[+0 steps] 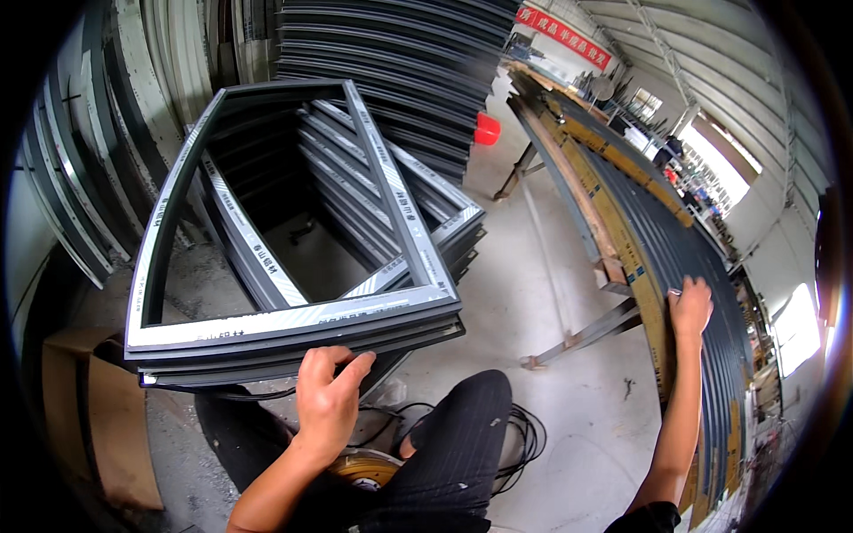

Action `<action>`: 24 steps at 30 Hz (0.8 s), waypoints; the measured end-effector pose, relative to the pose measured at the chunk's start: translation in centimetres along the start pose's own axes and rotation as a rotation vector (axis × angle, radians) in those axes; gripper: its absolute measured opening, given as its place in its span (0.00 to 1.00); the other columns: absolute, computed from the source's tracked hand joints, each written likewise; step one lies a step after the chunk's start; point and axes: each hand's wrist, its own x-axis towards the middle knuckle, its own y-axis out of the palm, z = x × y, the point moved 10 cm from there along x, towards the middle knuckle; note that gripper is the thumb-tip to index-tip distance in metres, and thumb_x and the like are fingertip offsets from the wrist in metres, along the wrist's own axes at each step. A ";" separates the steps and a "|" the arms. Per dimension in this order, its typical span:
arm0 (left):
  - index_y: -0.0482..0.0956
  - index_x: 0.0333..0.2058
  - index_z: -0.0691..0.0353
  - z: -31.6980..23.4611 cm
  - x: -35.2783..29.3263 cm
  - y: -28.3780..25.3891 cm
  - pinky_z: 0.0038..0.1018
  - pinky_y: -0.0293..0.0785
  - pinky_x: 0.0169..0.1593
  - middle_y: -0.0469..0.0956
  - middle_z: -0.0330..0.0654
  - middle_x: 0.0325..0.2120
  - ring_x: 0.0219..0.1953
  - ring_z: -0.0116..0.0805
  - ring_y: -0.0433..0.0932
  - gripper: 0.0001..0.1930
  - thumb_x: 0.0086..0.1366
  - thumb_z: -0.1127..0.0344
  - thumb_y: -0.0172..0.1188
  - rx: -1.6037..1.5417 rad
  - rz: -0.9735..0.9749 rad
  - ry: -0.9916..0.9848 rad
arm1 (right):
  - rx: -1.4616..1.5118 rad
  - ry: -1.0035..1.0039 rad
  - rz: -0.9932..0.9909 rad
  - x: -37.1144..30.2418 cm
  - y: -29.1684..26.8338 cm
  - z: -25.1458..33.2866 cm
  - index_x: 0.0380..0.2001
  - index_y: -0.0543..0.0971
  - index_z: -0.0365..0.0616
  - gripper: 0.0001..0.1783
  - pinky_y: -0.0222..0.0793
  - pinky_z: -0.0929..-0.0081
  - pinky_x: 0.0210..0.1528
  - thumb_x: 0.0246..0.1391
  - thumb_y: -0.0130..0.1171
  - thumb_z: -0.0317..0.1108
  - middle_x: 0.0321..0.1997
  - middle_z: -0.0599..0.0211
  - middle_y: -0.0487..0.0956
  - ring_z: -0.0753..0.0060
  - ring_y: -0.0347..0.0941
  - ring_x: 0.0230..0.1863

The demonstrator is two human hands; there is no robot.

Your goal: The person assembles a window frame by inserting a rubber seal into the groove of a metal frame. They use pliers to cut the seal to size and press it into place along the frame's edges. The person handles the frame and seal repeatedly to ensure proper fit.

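Observation:
A stack of dark metal frames [404, 298] with printed white film on their faces stands before me at the left. The top frame is four-sided; those below lie turned at other angles. My left hand [324, 395] is closed at the front edge of the stack, its fingers curled and thumb to the right. Whatever it may hold is hidden. At the right, my right hand [690, 306] is over long dark metal profiles [715, 355] lying on a bench. Its fingers are curled, and I cannot make out anything in them.
A tall pile of dark profiles [382, 40] rises behind the frames. More strips [75, 186] lean at the far left. An open cardboard box [124, 435] stands at lower left. Black cable [531, 444] loops on the floor near my knees. Bench legs [577, 338] jut out at the right.

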 end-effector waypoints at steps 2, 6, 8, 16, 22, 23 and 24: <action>0.80 0.36 0.63 0.9 -0.3 0.6 0.33 0.71 0.35 0.74 0.44 0.30 0.32 0.42 0.73 0.17 0.44 0.80 0.60 0.063 0.011 0.010 | 0.259 -0.204 -0.337 -2.5 -6.2 5.7 0.43 0.77 0.40 0.16 0.69 0.57 0.49 0.49 0.61 0.33 0.48 0.56 0.75 0.54 0.71 0.50; 0.78 0.37 0.64 2.4 -1.0 0.6 0.34 0.72 0.37 0.75 0.44 0.32 0.34 0.42 0.74 0.16 0.46 0.77 0.59 0.142 0.109 0.041 | 0.986 -0.542 -0.200 -11.7 -11.1 18.8 0.42 0.77 0.39 0.16 0.70 0.63 0.50 0.48 0.64 0.30 0.43 0.58 0.78 0.56 0.74 0.47; 0.78 0.35 0.62 2.5 -1.5 1.4 0.33 0.72 0.37 0.76 0.42 0.32 0.35 0.39 0.75 0.13 0.48 0.73 0.59 0.206 0.181 0.092 | 1.276 -0.632 0.145 -17.0 -11.3 25.7 0.37 0.81 0.41 0.11 0.72 0.72 0.44 0.50 0.65 0.33 0.42 0.61 0.79 0.62 0.77 0.42; 0.79 0.36 0.61 0.5 -1.2 3.2 0.29 0.69 0.36 0.78 0.37 0.34 0.34 0.31 0.76 0.14 0.48 0.69 0.59 0.403 0.284 0.356 | 2.091 -0.180 1.254 -30.6 -2.8 40.5 0.45 0.77 0.35 0.12 0.70 0.81 0.45 0.60 0.55 0.28 0.41 0.66 0.79 0.79 0.75 0.41; 0.79 0.35 0.61 0.9 -1.3 3.5 0.28 0.69 0.36 0.79 0.37 0.33 0.34 0.30 0.75 0.13 0.48 0.69 0.59 0.418 0.315 0.332 | 2.259 0.086 1.520 -32.1 -2.2 42.9 0.46 0.74 0.34 0.14 0.73 0.76 0.44 0.60 0.56 0.32 0.41 0.62 0.79 0.74 0.76 0.41; 0.80 0.34 0.61 0.9 -1.3 3.7 0.28 0.69 0.36 0.78 0.37 0.33 0.34 0.30 0.75 0.12 0.48 0.69 0.59 0.420 0.327 0.327 | 2.296 0.209 1.548 -32.3 -1.7 43.1 0.44 0.75 0.33 0.15 0.73 0.77 0.42 0.60 0.57 0.34 0.40 0.61 0.80 0.75 0.76 0.40; 0.80 0.34 0.61 1.0 -1.3 3.8 0.27 0.69 0.36 0.78 0.37 0.33 0.34 0.30 0.75 0.12 0.48 0.69 0.59 0.417 0.324 0.327 | 2.332 0.331 1.579 -32.3 -1.6 43.3 0.43 0.75 0.32 0.16 0.73 0.78 0.41 0.60 0.57 0.37 0.38 0.60 0.80 0.76 0.76 0.39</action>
